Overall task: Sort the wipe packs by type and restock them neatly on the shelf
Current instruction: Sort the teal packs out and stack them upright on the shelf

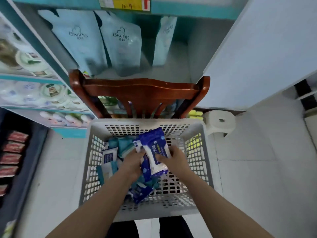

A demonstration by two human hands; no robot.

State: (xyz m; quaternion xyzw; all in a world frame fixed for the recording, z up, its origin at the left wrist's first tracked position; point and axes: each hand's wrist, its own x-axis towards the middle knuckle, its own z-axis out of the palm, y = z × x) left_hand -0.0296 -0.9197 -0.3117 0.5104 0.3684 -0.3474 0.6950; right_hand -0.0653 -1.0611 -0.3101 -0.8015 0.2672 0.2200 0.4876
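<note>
- we see a white perforated plastic basket resting on the seat of a reddish-brown wooden chair, which faces a teal-edged store shelf.
- our left hand and right hand are both inside the basket, and together they grasp one dark blue wipe pack with a white front label.
- the left hand's fingers curl round the pack's left edge. the right hand clasps its right side, with the thumb lying across the label.
- the pack sits tilted, its top end pointing toward the chair back, raised above the other packs.
- under and left of the hands lies a loose heap: teal wipe packs, a white pack with a blue label near the left wall, and a second dark blue pack nearer to us.
- on the shelf behind the chair stand tall pale blue bags with printed logos, upright, side by side.
- a white paper roll sits on the tiled floor, just beside the basket's far right corner.
</note>
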